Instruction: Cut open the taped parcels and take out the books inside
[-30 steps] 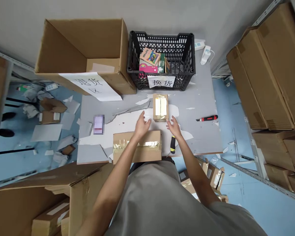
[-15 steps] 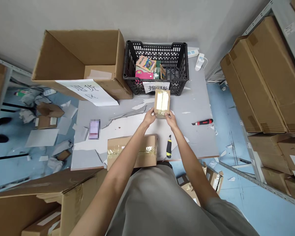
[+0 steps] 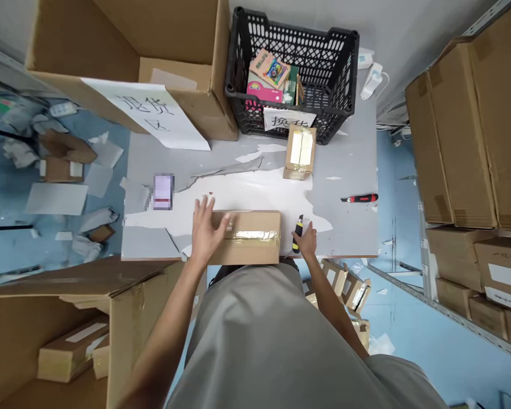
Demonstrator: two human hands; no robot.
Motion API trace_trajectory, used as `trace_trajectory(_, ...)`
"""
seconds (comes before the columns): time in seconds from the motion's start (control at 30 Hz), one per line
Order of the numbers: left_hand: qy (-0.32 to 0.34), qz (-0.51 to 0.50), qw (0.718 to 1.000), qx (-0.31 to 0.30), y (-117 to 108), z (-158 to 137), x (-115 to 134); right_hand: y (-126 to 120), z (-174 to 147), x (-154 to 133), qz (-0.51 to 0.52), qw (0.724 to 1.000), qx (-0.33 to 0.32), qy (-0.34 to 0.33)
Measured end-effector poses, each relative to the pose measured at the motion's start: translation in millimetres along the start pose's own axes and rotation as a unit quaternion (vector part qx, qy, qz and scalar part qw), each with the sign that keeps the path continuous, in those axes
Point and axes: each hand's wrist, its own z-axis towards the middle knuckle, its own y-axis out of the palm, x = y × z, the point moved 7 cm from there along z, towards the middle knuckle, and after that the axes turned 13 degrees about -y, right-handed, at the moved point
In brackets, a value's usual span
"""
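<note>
1. The left hand (image 3: 206,236) is spread wide at the left end of the long taped carton (image 3: 251,251), thumb over its top; it grips nothing, and I cannot tell how firmly it touches.
2. The right hand (image 3: 307,241) is partly curled at the yellow-and-black utility knife (image 3: 298,232), just right of the long carton; I cannot tell whether its fingers have closed around the handle.
3. The long carton lies flat at the near edge of the table (image 3: 353,170), between the 2 hands, clear tape along its top.
4. Beyond the long carton's right end stands the small taped carton (image 3: 300,152), in front of the black plastic crate (image 3: 249,120) and partly covering its handwritten sign (image 3: 281,118).
5. The crate, farther beyond the long carton, holds a peach box with a colourful picture (image 3: 270,68), a pink box (image 3: 262,92) and a green box (image 3: 290,88).
6. Beyond the long carton to the left, the large open cardboard box (image 3: 225,116) has a pale sheet (image 3: 172,79) inside and a handwritten paper (image 3: 153,116) over its front.
7. Right of the long carton lies a red-and-black utility knife (image 3: 361,198); left of it, a pixelated purplish item (image 3: 163,191).
8. Far right beyond the long carton is a white power strip (image 3: 371,80).
</note>
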Motion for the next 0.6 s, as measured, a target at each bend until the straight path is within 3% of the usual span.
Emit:
trace_trajectory(0.07,-0.030,0.007,0.999,0.014,-26.7,-9.7,-36.3,4.8,-16.7,-0.8,0.007,1.000,0.004,0.024)
trace_trajectory(0.13,-0.077,-0.011,0.997,0.000,-39.3,-16.0,-70.9,4.8,-22.1,-10.4,0.025,0.999,0.016,0.031)
trace_trajectory(0.27,-0.172,-0.138,0.972,-0.076,-32.4,-23.9,-119.7,-1.3,-20.2,-35.5,0.074,0.996,0.024,0.040)
trace_trajectory(0.43,-0.192,-0.242,0.940,-0.143,-14.3,-27.4,-135.6,-12.4,-38.9,-67.2,0.145,0.989,0.019,0.013)
trace_trajectory(0.6,-0.171,-0.255,0.923,-0.231,2.1,-32.9,-130.5,-30.0,-68.4,-90.4,0.216,0.973,0.073,-0.040)
